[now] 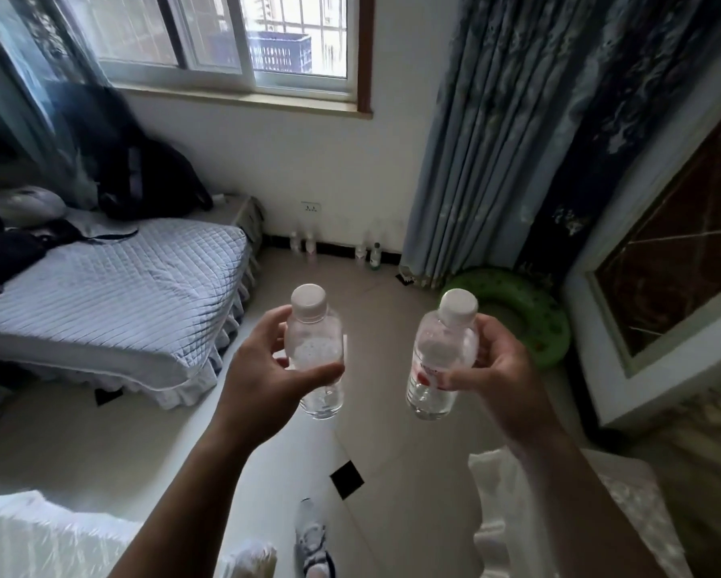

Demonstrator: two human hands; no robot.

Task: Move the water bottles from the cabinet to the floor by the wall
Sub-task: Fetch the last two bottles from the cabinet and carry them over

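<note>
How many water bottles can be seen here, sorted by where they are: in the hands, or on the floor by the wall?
Held in the left hand: 1, a white-capped bottle
Held in the right hand: 1, a red-labelled bottle
Standing on the floor by the wall: 4
Total: 6 bottles

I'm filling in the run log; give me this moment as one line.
left hand: holds bottle | right hand: holds labelled bottle | both upright, capped | floor bottles at wall

A quilted bed [112, 285] (bags piled on it), blue curtain [496, 131], green swim ring [534, 310], window [233, 39].
</note>
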